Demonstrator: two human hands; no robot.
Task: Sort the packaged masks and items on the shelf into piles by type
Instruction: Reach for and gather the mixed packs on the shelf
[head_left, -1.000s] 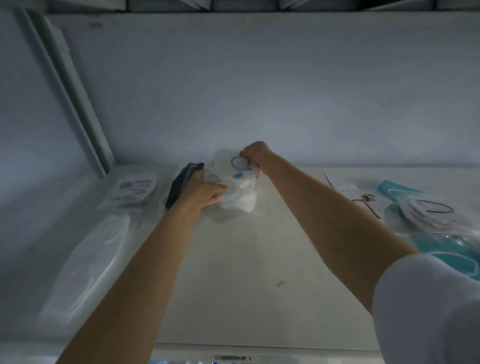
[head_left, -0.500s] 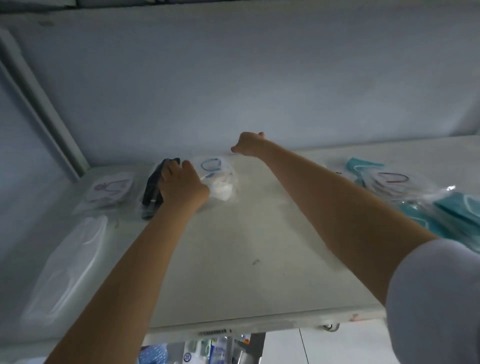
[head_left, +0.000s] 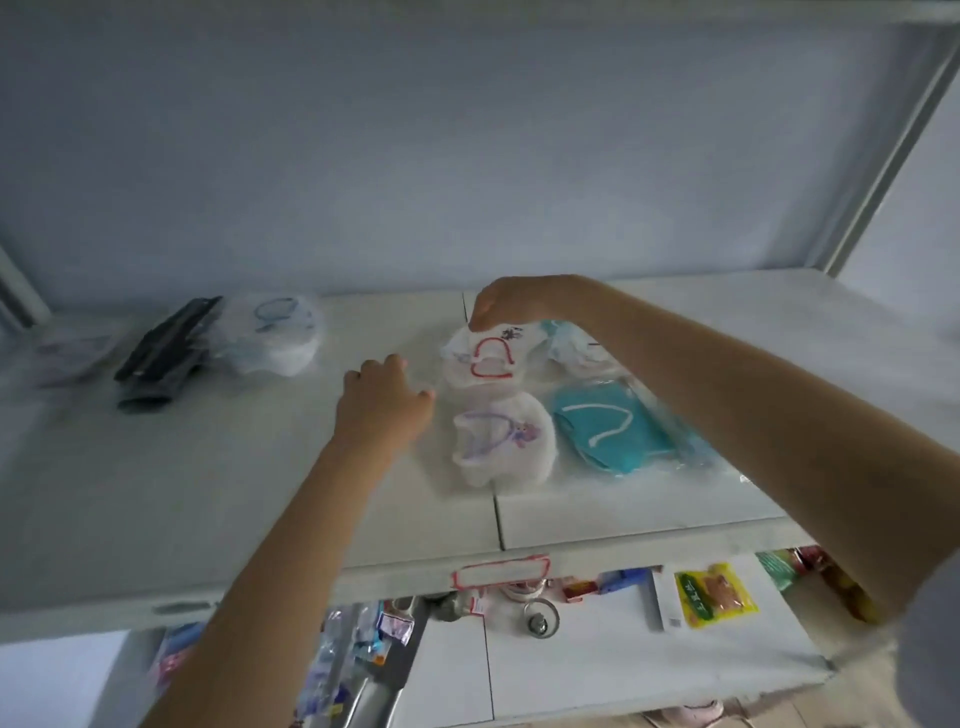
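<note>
Apparently pinching its upper corner, the right hand (head_left: 511, 304) is gripping the red-looped mask packet (head_left: 485, 358) hanging just under its fingers, while the left hand (head_left: 384, 405) is hovering with relaxed, empty fingers, their tips just beside that packet and the purple-looped packet (head_left: 501, 439).

My right hand (head_left: 514, 301) pinches the top edge of the red-looped mask packet (head_left: 488, 361), which sits just under those fingers (head_left: 479, 318). My left hand (head_left: 382, 410) is spread over the shelf (head_left: 156, 493), fingertips just beside that packet. Just right of them are a purple-looped mask packet (head_left: 501, 441) and a teal mask packet (head_left: 608, 428), side by side. Well off to their left, a black packet (head_left: 163, 351) touches a blue-looped mask packet (head_left: 278, 335).
</note>
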